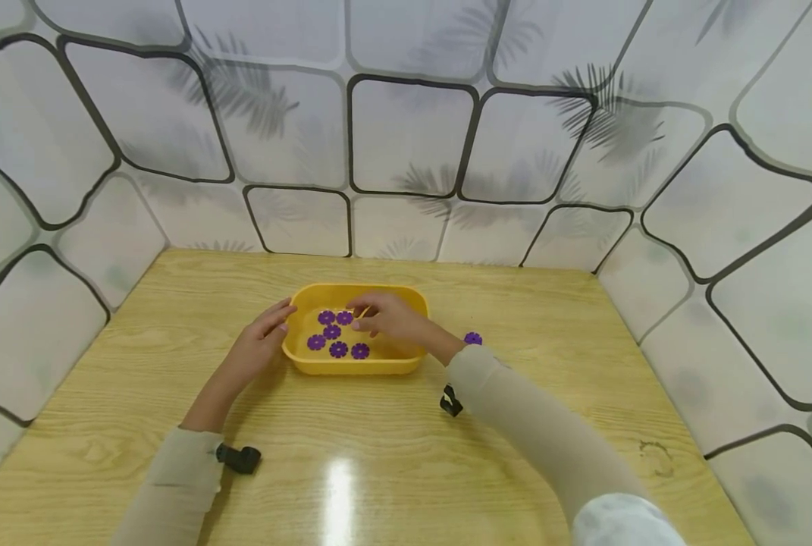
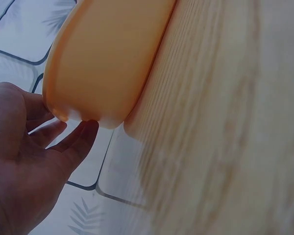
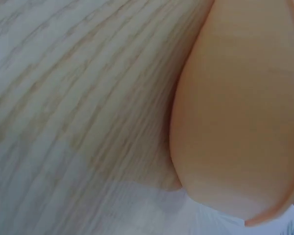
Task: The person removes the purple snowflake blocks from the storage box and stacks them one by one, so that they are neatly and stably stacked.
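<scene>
A yellow plastic tub stands on the table with several purple notched discs lying on its floor. My left hand is at the tub's left end, fingertips touching the rim and outer wall; the left wrist view shows these fingers against the tub's end. Above the inside of the tub, my right hand has thumb and forefinger apart, nothing visible between them, close to one upper disc. In the right wrist view the tub's outer wall hides nearly all of that hand.
One more purple disc lies on the wooden table to the tub's right, partly behind the right forearm. Black wrist mounts show at both sleeves. Patterned panels enclose the table at the back and sides.
</scene>
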